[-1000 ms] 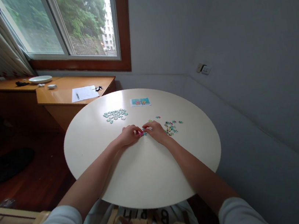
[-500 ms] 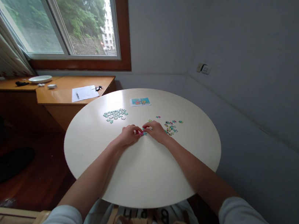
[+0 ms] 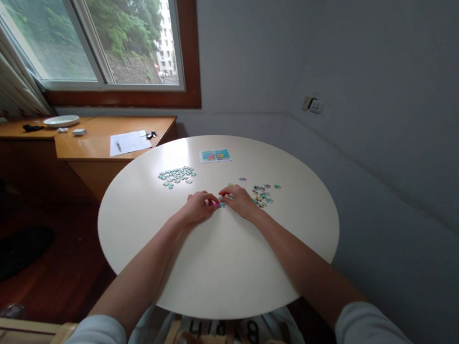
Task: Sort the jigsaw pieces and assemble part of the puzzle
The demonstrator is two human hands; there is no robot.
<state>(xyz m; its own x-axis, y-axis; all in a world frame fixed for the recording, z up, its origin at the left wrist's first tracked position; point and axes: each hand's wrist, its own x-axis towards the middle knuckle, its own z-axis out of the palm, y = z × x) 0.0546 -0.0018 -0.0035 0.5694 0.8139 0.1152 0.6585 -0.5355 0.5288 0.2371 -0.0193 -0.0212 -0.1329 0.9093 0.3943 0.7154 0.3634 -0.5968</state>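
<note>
Both hands meet over small jigsaw puzzle pieces near the middle of the white oval table. My left hand is closed, its fingertips pinching a pink puzzle piece. My right hand is closed too, with thumb and forefinger gripping a puzzle piece just right of the left fingertips; the fingers cover most of it. Beside the right hand lies a loose pile of colourful puzzle pieces. Beyond the left hand, a spread of pale blue-green pieces rests on the tabletop.
A picture card lies at the table's far side. One stray piece sits past the right hand. Behind, a wooden desk holds paper, keys and a white plate. A wall borders the right.
Hardly anything differs. Both hands stay in the same place with their fingers on the pieces, and the view has shifted very slightly.
</note>
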